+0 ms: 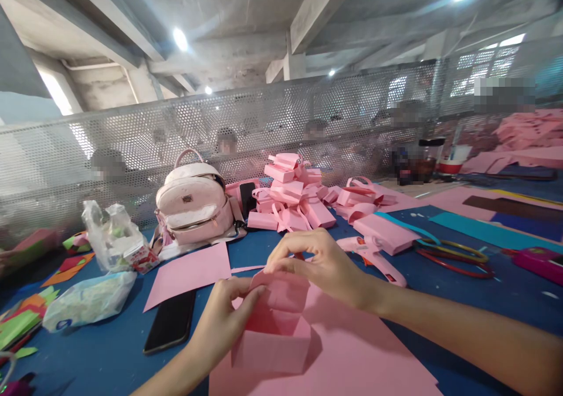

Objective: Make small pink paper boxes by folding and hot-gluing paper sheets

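Both my hands hold a small pink paper box (273, 331) over a large pink sheet (352, 355) on the blue table. My left hand (229, 320) grips the box's left side, fingers pinching the upper flap. My right hand (314, 261) reaches over from the right and pinches the top flap of the box with bent fingers. The box is open at the top, its flap folded inward.
A black phone (171, 321) lies left of the box, beside another pink sheet (189, 271). A pink glue gun (373, 255), a pile of finished pink boxes (292, 199), a pink backpack (193, 205), plastic bags (90, 299) and coloured rings (453, 258) stand around. A perforated metal screen runs behind.
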A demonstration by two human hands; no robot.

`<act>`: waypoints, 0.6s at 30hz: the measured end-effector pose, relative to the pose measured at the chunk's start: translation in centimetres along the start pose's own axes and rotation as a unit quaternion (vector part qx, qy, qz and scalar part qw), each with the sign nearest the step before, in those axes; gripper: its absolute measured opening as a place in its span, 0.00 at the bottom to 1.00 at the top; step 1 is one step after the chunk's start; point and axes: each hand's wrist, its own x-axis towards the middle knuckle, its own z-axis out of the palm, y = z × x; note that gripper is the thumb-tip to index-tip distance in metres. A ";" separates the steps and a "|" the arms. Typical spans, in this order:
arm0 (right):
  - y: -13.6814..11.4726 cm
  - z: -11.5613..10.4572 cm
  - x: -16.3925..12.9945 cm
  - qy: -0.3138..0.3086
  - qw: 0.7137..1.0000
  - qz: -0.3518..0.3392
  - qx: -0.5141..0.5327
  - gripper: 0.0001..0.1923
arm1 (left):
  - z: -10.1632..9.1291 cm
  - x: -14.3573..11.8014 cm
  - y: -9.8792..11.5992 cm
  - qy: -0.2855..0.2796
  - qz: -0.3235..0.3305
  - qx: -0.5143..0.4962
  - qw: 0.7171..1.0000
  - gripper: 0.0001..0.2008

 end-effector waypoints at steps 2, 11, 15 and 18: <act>-0.1 -0.1 0.0 -0.003 0.999 -0.018 -0.032 0.17 | 0.0 0.0 -0.1 0.004 0.003 0.005 1.000 0.21; -1.2 0.2 -0.1 -0.027 0.983 -0.093 -0.158 0.20 | 0.0 -0.1 -0.6 0.015 0.007 0.011 1.000 0.22; -0.9 0.3 -0.2 -0.037 0.987 -0.081 -0.138 0.22 | 0.0 -0.1 -0.7 0.019 0.006 0.007 1.000 0.23; -0.6 0.3 -0.2 -0.044 0.991 -0.054 -0.112 0.19 | 0.0 0.0 -0.7 0.007 -0.008 -0.003 1.000 0.22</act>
